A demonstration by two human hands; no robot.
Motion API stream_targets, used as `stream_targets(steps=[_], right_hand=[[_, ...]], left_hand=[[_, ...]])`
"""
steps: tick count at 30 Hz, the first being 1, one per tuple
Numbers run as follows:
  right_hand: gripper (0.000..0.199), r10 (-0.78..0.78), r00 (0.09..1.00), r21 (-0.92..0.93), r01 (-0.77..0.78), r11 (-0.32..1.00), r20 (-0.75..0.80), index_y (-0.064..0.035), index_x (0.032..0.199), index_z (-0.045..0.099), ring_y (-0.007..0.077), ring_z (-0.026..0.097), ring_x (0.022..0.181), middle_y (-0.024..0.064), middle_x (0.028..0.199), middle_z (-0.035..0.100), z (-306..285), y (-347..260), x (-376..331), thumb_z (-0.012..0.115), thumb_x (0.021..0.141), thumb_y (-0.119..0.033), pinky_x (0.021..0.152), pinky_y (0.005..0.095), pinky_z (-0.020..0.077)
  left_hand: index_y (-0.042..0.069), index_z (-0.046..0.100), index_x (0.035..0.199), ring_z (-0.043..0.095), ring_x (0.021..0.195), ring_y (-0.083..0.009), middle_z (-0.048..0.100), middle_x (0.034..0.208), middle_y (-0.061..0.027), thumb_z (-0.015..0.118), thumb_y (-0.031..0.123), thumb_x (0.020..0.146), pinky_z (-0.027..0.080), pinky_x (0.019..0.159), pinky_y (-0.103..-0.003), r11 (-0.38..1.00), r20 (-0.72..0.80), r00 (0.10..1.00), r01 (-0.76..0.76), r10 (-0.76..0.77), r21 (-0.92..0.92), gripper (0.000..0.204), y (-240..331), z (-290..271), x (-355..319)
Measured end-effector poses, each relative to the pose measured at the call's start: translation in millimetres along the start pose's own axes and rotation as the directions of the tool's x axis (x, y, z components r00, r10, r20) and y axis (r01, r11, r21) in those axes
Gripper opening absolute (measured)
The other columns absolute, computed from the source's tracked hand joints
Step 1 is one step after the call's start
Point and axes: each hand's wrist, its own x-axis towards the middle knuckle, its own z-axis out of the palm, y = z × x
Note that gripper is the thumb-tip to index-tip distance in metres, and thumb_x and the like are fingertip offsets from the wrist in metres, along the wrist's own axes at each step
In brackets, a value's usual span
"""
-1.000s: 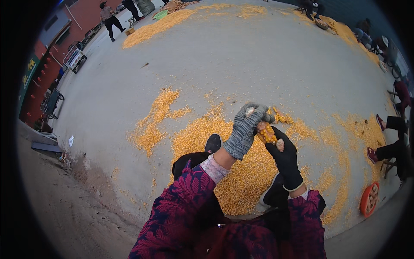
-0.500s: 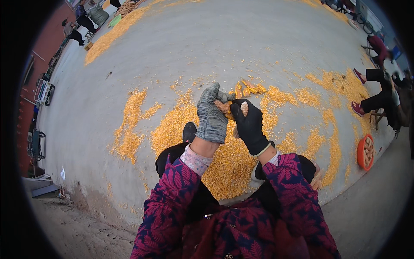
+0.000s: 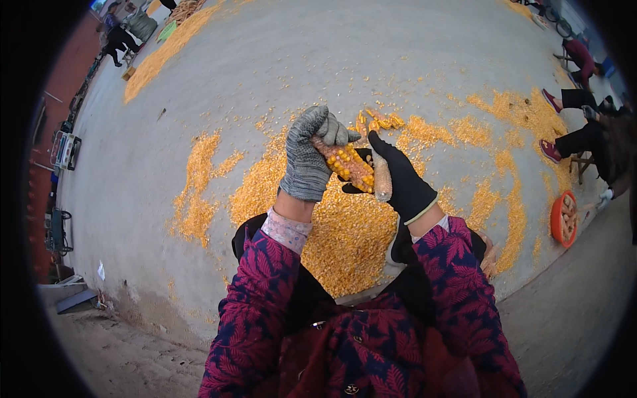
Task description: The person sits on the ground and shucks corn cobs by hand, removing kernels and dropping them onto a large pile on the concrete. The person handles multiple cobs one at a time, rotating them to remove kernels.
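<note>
My left hand [image 3: 308,156], in a grey knit glove, is wrapped round a corn cob [image 3: 350,166]. Yellow kernels cover much of that cob, while its upper end by the fingers is stripped. My right hand [image 3: 399,176], in a black glove, grips a bare corncob [image 3: 381,176] with the thumb along it. The two cobs meet or nearly meet at the lower end of the kernelled one. Below both hands a heap of loose corn kernels [image 3: 352,245] lies on the concrete between my feet. Just beyond them are several partly shelled cobs [image 3: 381,121].
Kernels are strewn left [image 3: 198,192] and right [image 3: 511,192] over the concrete floor [image 3: 318,73]. An orange basket [image 3: 555,222] of cobs stands at the right beside a seated person [image 3: 584,142]. Other people [image 3: 119,36] are at the far left, near a long strip of kernels [image 3: 166,53].
Both hands have drawn slightly apart and turned, so the two cobs now show plainly. My left hand has shifted left and up; the right has moved a little right.
</note>
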Motion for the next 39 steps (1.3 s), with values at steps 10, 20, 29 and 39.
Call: stream_targets(steps=[10,20,29,39], right_hand=[[0.038,-0.832,0.554,-0.961,0.213,0.174,-0.028,-0.0004,0.092,0.062,0.0157,0.059,0.065,0.0077,0.076,0.063,-12,40,24,0.063,0.082,-0.037,0.061,0.0307,0.0475],[0.038,-0.265,0.939,-0.524,0.116,0.844,-0.220,0.0038,0.092,0.063,0.0130,0.060,0.067,0.0087,0.080,0.064,-14,5,14,0.058,0.085,-0.033,0.060,0.0274,0.0473],[0.036,-0.780,0.624,-0.974,0.146,0.174,-0.046,0.0001,0.079,0.061,0.0273,0.059,0.063,0.0170,0.069,0.060,-3,42,32,0.063,0.081,-0.036,0.058,0.0358,0.0446],[0.043,-0.106,0.988,-0.238,0.077,0.968,-0.111,0.0046,0.093,0.061,0.0184,0.062,0.072,0.0091,0.082,0.062,-10,-11,7,0.055,0.087,-0.037,0.062,0.0290,0.0507]], left_hand=[[0.011,0.048,0.058,0.055,0.057,-0.0218,0.051,0.054,-0.0049,0.059,0.023,0.080,0.049,0.076,-0.043,0.977,-0.536,0.840,-0.174,0.082,-0.123,0.027,-17,-29,5],[0.009,0.047,0.064,0.052,0.056,-0.0183,0.045,0.057,-0.0027,0.054,0.018,0.084,0.050,0.072,-0.043,0.926,-0.086,0.971,-0.186,0.225,0.328,0.023,-6,9,-11],[0.010,0.049,0.067,0.057,0.063,-0.0232,0.051,0.060,-0.0047,0.058,0.020,0.081,0.049,0.073,-0.044,0.996,-0.566,0.824,-0.065,0.016,-0.065,0.019,-24,-43,-4],[0.011,0.043,0.061,0.050,0.062,-0.0195,0.043,0.055,-0.0014,0.055,0.024,0.084,0.045,0.080,-0.045,0.999,-0.058,0.997,-0.046,0.047,0.018,0.029,-6,-7,-10]])
